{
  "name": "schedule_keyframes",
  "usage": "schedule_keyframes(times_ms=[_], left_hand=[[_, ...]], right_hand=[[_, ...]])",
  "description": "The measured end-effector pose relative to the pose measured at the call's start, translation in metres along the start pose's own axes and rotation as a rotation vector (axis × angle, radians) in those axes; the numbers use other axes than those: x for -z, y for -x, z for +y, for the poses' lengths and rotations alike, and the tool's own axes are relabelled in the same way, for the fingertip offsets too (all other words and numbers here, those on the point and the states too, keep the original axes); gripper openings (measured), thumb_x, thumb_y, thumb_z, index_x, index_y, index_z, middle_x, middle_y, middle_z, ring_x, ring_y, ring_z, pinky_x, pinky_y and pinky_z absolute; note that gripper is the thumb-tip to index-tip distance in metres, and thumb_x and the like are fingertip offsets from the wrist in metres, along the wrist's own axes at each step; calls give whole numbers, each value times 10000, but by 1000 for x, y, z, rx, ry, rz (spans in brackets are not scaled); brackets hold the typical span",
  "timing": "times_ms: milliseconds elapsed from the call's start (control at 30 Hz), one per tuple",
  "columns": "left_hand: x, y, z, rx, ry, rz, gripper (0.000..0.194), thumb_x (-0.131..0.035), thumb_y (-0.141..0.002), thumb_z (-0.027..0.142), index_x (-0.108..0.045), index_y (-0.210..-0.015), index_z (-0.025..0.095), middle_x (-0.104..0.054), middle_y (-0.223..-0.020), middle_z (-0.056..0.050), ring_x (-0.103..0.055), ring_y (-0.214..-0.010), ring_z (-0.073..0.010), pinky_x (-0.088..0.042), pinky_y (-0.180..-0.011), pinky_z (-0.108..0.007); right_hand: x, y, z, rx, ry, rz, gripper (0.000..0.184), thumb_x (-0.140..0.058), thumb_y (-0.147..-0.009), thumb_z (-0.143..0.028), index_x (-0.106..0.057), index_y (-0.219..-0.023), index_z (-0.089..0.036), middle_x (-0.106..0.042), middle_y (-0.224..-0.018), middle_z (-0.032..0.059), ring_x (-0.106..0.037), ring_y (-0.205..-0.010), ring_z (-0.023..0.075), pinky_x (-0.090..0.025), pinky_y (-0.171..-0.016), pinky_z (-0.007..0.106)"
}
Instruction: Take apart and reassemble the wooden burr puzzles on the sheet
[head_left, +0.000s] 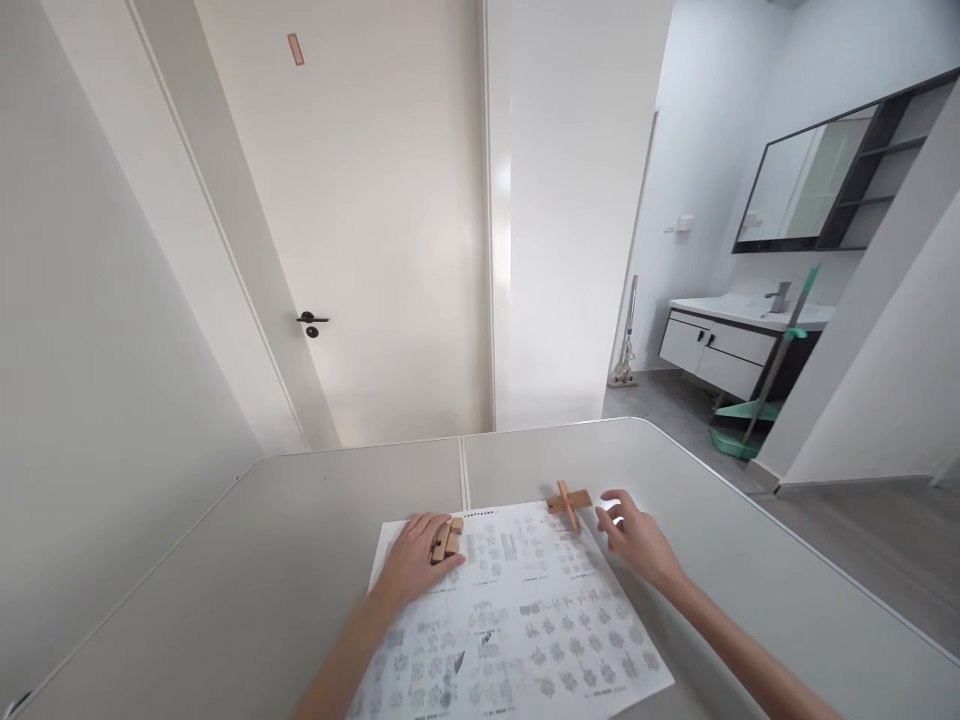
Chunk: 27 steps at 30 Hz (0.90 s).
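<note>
blocks of light-brown wood (447, 541) lie against the left hand (421, 548), cupped perhaps to keep them together; whether it grips, i cannot tell. the empty right hand (636, 537), loosely curled, hovers beside the reddish-brown wooden cross (571, 502) overlapping the white printed paper sheet (517, 590).

A pale grey table (262, 600) is divided by a thin seam (463, 475). On it a printed sheet (517, 590) is laid, and at its far right corner a crossed wooden piece (569, 502) is placed.

There are one sheet (517, 592), one wooden cross (570, 502) (and two hands (412, 555) (639, 540)).
</note>
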<state>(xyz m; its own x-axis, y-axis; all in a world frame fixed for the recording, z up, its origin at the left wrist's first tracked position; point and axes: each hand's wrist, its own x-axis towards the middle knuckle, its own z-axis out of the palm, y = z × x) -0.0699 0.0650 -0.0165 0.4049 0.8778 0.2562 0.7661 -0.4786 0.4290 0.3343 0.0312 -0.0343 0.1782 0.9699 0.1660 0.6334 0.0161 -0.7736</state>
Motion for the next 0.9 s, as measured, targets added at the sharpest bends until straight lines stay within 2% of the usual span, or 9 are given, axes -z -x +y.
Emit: schedule_keyframes(times_ms=[167,333,400,500,633,800,900], left_hand=[[1,-6,-2,-15,-23,-34,644,-719,-800,610,-592,-1337,277,-630,-1209,-87,-572,-1171,-326,-494,-959,-440],[0,-10,4,-7,-41,-53,486,-638,-846,639,-681,-1154,265,-622,-1133,-80,-594,-1107,-306,-499,-926,-412],[-1,-10,6,10,-50,-49,520,-619,-855,644,-660,-1199,257,-617,-1180,-97,-578,-1151,-321,-486,-945,-421],[-3,-11,9,27,-60,-53,652,-638,-828,661,-589,-1343,265,-609,-1245,-111,-547,-1215,-342,-466,-977,-433],[-5,-19,12,31,-65,-83,762,-651,-804,671,-519,-1445,280,-628,-1217,-104,-564,-1197,-339,-472,-969,-429],[-10,-28,27,3,-74,-95,651,-681,-773,657,-647,-1276,245,-655,-1094,-96,-623,-1060,-329,-497,-894,-415],[-14,-23,47,-49,-73,-75,575,-713,-756,633,-667,-1162,229,-647,-1081,-88,-622,-1016,-312,-497,-874,-409]], right_hand=[[9,21,8,-1,-72,-6,283,-406,-939,-489,-458,-1094,-259,-713,-787,-5,-657,-521,185,-490,-576,323],[10,47,-1,54,-131,-75,258,-415,-954,-455,-474,-1113,-261,-697,-785,-14,-634,-524,174,-486,-572,319],[8,57,-8,85,-147,-119,248,-425,-960,-451,-485,-1112,-265,-697,-789,-19,-633,-531,171,-484,-572,313],[3,71,-22,133,-169,-198,230,-430,-971,-441,-493,-1114,-273,-690,-793,-31,-630,-544,164,-483,-576,301],[-7,86,-49,176,-219,-323,182,-398,-993,-381,-466,-1119,-269,-675,-811,-37,-614,-545,148,-485,-589,287],[-20,94,-92,274,-260,-434,182,-421,-988,-295,-474,-1160,-270,-686,-832,-40,-624,-548,131,-469,-573,251],[-27,93,-106,333,-174,-433,205,-415,-988,-250,-495,-1176,-270,-707,-840,-30,-647,-576,141,-466,-576,249]])
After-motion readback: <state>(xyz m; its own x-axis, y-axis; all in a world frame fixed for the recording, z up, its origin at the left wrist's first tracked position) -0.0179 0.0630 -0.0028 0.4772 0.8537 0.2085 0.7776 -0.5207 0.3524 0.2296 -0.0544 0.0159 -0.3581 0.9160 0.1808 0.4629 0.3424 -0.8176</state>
